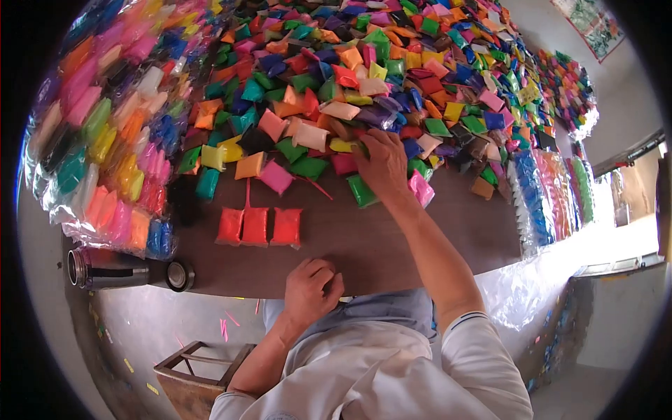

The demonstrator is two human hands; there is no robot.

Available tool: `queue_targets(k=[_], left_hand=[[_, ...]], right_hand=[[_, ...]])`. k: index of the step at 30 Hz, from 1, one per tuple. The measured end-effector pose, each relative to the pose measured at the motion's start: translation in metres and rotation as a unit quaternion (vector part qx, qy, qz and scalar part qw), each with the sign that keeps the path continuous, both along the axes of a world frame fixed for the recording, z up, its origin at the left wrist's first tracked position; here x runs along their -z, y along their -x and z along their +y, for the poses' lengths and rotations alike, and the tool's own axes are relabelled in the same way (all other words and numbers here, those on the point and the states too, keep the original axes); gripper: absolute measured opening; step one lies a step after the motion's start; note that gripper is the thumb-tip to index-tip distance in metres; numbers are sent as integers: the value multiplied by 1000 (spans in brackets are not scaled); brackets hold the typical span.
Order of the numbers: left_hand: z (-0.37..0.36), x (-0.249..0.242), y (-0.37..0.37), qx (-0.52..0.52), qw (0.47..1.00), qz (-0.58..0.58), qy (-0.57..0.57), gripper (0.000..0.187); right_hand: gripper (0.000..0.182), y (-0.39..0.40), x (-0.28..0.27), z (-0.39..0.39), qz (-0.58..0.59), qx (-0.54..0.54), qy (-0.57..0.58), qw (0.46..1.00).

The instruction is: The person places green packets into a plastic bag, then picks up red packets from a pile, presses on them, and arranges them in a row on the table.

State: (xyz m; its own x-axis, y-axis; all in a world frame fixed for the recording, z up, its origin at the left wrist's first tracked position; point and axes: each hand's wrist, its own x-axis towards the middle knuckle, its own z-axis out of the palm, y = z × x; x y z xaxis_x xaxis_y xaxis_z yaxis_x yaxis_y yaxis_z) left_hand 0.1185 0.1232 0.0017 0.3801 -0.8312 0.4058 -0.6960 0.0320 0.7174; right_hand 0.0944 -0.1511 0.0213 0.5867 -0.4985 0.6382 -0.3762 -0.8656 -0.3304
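Observation:
A big heap of small coloured packets (364, 77) covers the far part of a brown table (392, 238). My right hand (383, 164) reaches into the near edge of the heap, its fingers spread over packets beside a green packet (360, 190) and a pink packet (421, 189); whether it grips one I cannot tell. My left hand (311, 283) rests at the table's near edge with fingers curled, holding nothing. Three orange-red packets (259, 226) lie in a row on the bare wood, between my hands and to the left.
Clear bags filled with sorted coloured packets (105, 140) lie stacked at the left. More bags (553, 189) hang off the right side. A metal flask (105, 269) and its lid (180, 275) sit at the near left corner. A wooden stool (196, 374) stands on the floor.

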Motion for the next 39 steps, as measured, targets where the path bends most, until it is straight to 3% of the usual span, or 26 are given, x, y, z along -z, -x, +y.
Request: queue_targets(k=[2, 8, 11, 17, 20, 23, 26, 29, 32, 39], left_hand=[[-1, 1, 1, -4, 1000, 0, 9, 16], [-3, 0, 2, -6, 1000, -17, 8, 16], [-2, 0, 2, -3, 1000, -21, 1, 15], [-2, 0, 4, -18, 1000, -19, 10, 15], [-1, -4, 4, -19, 1000, -10, 6, 14], [1, -1, 3, -21, 1000, 10, 2, 10], [2, -2, 2, -29, 999, 39, -4, 8], [2, -1, 1, -25, 997, 73, -3, 8], [3, -2, -3, -15, 995, 103, -5, 13], [4, -1, -9, 19, 985, 169, -7, 21]], right_hand=[[21, 13, 8, -13, 20, 14, 10, 1000], [25, 24, -12, -26, 66, -20, -113, 991], [32, 9, -4, -34, 117, 15, -69, 991], [26, -16, -5, -39, 197, 44, -37, 979], [35, -17, 3, -42, 118, 38, -29, 992], [42, -1, -4, -34, 31, 12, -92, 995], [31, 17, 0, -34, -74, -21, -179, 981], [26, 43, -19, -23, -118, -56, -466, 875], [27, 70, -27, 4, -163, -141, -635, 742], [28, 99, -5, 111, -59, -166, -726, 665]])
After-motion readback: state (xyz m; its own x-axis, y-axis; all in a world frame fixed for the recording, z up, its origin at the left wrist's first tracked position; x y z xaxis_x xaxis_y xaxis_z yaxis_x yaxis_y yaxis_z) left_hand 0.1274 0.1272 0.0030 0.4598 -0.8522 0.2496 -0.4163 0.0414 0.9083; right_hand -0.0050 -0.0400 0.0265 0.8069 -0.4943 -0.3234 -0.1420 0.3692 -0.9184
